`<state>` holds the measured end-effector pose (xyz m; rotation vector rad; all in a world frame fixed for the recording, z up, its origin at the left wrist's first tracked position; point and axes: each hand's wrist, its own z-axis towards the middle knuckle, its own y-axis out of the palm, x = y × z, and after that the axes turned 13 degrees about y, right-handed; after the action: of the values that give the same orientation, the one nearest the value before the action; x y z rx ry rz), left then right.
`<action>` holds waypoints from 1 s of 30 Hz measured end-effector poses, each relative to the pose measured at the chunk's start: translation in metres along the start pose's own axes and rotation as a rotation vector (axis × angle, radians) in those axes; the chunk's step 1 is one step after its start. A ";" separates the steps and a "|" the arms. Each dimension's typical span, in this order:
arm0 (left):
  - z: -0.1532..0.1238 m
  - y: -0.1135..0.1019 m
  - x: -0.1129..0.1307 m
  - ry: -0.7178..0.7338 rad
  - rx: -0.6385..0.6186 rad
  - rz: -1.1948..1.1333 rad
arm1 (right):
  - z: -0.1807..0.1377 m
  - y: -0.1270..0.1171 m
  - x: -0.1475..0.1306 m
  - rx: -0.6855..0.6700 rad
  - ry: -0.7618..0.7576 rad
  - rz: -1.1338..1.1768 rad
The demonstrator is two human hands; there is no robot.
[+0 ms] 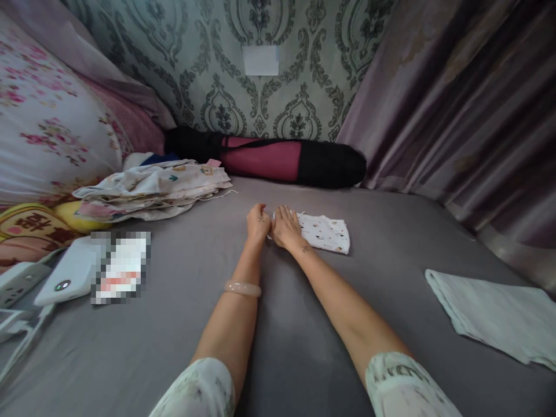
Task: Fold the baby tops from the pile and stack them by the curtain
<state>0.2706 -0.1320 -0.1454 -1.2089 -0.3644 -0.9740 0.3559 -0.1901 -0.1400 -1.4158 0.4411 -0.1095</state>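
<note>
Fingers of right hand (285, 227) flat on small printed cloth (326, 233); left hand (258, 223) curled loosely beside it

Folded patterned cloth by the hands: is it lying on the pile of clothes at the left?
No, the folded cloth lies alone on the grey sheet, apart from the pile.

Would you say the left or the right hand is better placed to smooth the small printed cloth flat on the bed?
Probably the right hand: it already lies on the near-left edge of the small printed cloth. The left hand sits curled beside that edge on the grey sheet, barely touching it.
</note>
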 end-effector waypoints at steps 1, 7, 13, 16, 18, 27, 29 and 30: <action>0.000 -0.001 0.000 -0.003 -0.003 -0.002 | 0.000 0.001 -0.003 -0.020 -0.011 -0.013; 0.000 0.000 0.001 -0.002 -0.006 0.002 | -0.002 0.012 -0.007 -0.066 -0.037 -0.034; 0.000 0.002 0.001 0.031 -0.001 -0.001 | 0.001 0.010 -0.004 -0.109 -0.029 -0.006; 0.000 0.003 0.005 0.061 0.002 0.006 | -0.002 0.000 0.000 -0.076 -0.027 0.016; -0.001 0.006 0.010 0.110 -0.008 0.012 | -0.007 -0.008 0.008 -0.017 -0.015 0.027; -0.019 0.037 0.041 0.589 -0.324 0.172 | -0.028 -0.023 0.070 0.072 0.087 0.002; -0.023 0.038 0.041 0.630 -0.360 0.240 | -0.030 -0.022 0.077 0.095 0.083 -0.001; -0.025 0.039 0.040 0.633 -0.370 0.274 | -0.030 -0.020 0.080 0.104 0.079 -0.004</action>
<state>0.3173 -0.1705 -0.1505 -1.1652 0.4881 -1.1494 0.4217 -0.2482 -0.1415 -1.3130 0.4907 -0.1898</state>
